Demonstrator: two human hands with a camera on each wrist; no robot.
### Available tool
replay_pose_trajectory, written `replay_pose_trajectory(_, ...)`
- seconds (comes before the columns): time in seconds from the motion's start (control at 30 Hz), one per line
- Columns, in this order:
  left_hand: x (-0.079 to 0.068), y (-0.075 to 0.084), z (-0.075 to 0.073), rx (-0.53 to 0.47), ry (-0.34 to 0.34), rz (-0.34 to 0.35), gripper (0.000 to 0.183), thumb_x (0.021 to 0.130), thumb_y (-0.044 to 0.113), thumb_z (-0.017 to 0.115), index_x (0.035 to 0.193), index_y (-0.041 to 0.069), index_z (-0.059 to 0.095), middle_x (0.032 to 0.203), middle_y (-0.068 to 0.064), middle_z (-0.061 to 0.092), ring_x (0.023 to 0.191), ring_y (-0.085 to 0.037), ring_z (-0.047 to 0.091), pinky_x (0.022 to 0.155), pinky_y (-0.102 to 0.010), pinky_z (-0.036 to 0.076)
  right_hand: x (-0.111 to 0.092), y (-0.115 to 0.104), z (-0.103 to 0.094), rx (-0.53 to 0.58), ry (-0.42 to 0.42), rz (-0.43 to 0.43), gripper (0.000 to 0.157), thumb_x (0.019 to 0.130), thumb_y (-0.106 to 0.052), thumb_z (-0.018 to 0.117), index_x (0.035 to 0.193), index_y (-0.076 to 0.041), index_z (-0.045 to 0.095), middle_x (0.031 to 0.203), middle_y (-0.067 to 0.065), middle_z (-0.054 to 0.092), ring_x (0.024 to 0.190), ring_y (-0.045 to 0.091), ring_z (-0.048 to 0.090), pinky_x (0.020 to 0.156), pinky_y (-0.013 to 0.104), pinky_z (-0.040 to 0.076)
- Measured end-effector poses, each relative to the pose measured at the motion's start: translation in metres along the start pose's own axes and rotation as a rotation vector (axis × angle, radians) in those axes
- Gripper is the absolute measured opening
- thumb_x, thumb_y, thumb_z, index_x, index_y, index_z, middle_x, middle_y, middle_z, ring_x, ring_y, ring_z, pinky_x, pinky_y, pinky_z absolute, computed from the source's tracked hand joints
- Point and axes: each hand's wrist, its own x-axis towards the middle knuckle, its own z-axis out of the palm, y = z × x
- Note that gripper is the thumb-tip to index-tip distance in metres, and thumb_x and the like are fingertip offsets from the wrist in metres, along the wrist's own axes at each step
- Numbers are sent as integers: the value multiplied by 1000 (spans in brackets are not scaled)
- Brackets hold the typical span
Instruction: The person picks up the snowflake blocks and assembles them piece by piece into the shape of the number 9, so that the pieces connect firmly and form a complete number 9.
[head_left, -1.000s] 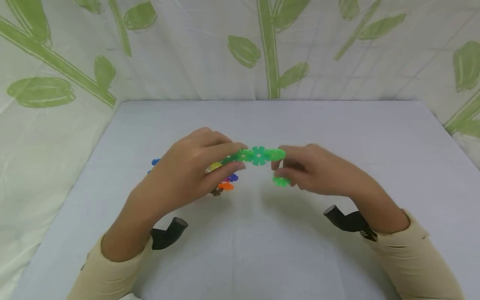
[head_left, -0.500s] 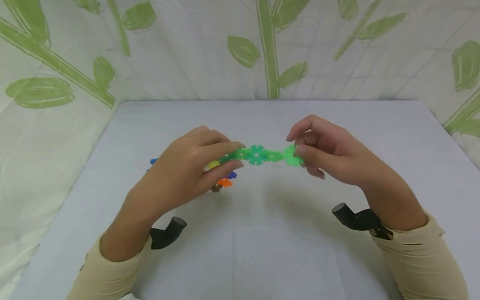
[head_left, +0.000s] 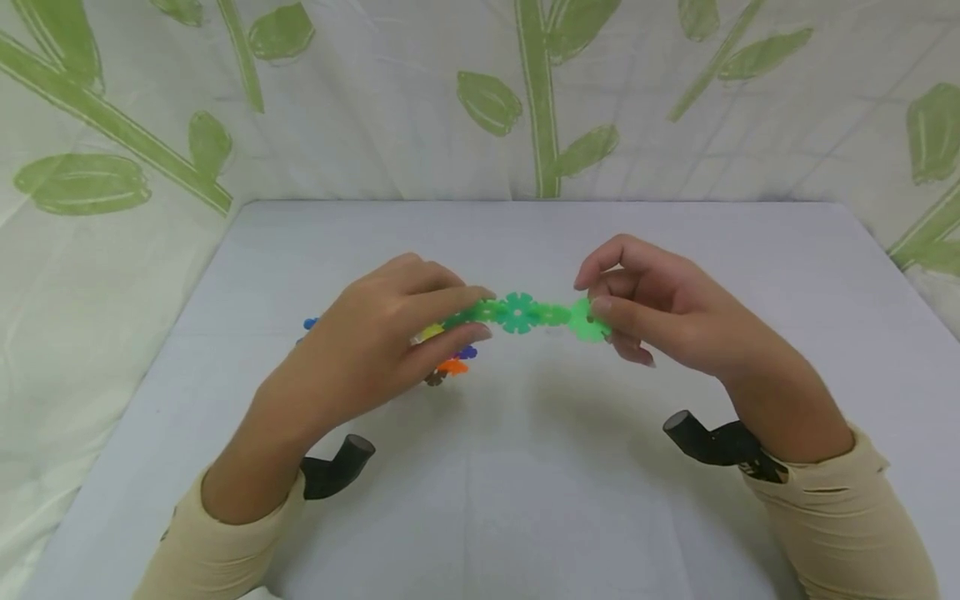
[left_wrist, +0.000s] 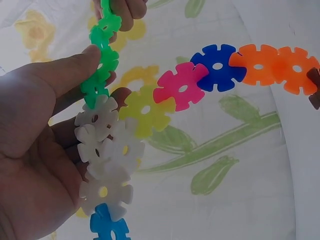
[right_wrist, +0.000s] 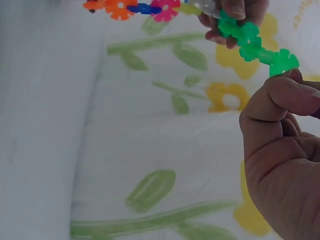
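Note:
Flower-shaped plastic snowflake discs are linked into a branching chain held above the table. My left hand (head_left: 375,333) pinches its green stretch (head_left: 517,312) between thumb and fingers. At the right end, my right hand (head_left: 660,317) pinches a light green disc (head_left: 588,322), which meets the neighbouring green disc. In the left wrist view, white discs (left_wrist: 105,192) sit by the left palm with a light blue disc (left_wrist: 109,225) below. A side branch runs through a yellow disc (left_wrist: 146,111), pink disc (left_wrist: 182,86), dark blue disc (left_wrist: 217,67) and orange discs (left_wrist: 260,65) to a partly cropped brown one.
A table with a pale cover (head_left: 480,500) lies beneath both hands. Behind it hangs a white cloth (head_left: 375,108) printed with green leaves. Black curved mounts (head_left: 337,468) are strapped at both wrists.
My right hand has moved up and right, turning. Its light green disc, earlier below the green chain's end, now lines up with that end. The left hand stays nearly still.

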Motion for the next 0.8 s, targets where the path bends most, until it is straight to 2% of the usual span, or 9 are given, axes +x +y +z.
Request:
replay_pose_trajectory(0.2,1,2,4,0,22,32,29,86,15,82,113,6,75,96,-6,68,91,-23,59,75,-30,51,-1,-1,3,17,17,12,18,96,18,42,110,8,48,71,11,49,51,20,42,39,34,36)
replay_pose_trajectory(0.4,3,3,5,22,40,45,26,87,13,80,111,5,75,95,-7,69,89,-25,60,75,-31,52,-1,0,8,16,84,-17,17,95,20,43,102,6,50,70,10,51,55,21,45,40,35,40)
replay_pose_trajectory(0.67,4,4,6,6,52,47,24,86,12,81,108,4,76,95,-7,70,90,-24,61,77,-32,52,-3,-8,14,-98,216,48,15,94,17,47,97,3,51,69,9,51,52,20,47,40,34,43)
replay_pose_trajectory(0.8,3,4,7,-9,66,59,25,84,11,82,107,3,76,95,-7,69,90,-24,61,76,-32,52,-2,-8,14,-112,230,52,16,93,18,48,97,3,52,69,10,51,54,20,47,41,33,42)
